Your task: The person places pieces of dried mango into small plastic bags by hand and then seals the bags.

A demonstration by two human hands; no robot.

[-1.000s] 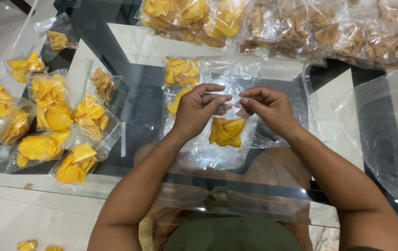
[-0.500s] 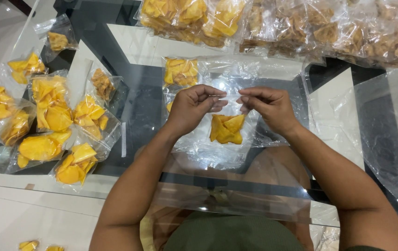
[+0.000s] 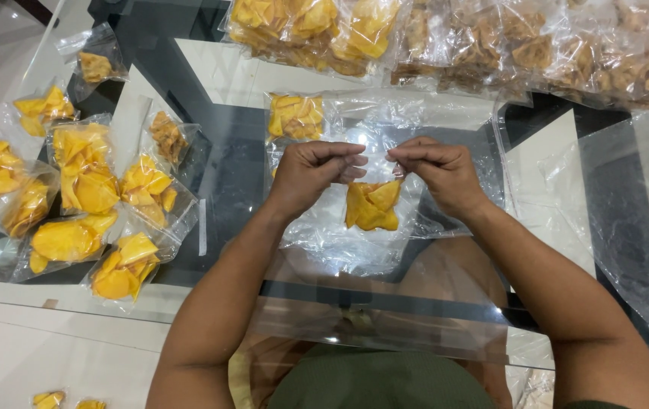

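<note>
My left hand (image 3: 311,176) and my right hand (image 3: 438,170) pinch the top edge of a small clear plastic bag (image 3: 374,204) holding yellow chips, stretching it between them above the glass table (image 3: 226,163). The bag hangs just under my fingertips. Beneath it lies a stack of clear plastic bags (image 3: 355,242). Another small chip bag (image 3: 296,116) lies just beyond my left hand.
Several filled small bags of yellow chips (image 3: 86,204) lie at the left of the table. Large bags of yellow and brown chips (image 3: 453,38) line the far edge. A clear plastic sheet (image 3: 627,204) lies at the right. Two chip bags (image 3: 63,399) are on the floor.
Both hands have kept hold of the bag's top edge and drawn slightly apart, pulling it taut. The bag with chips hangs lower between them.
</note>
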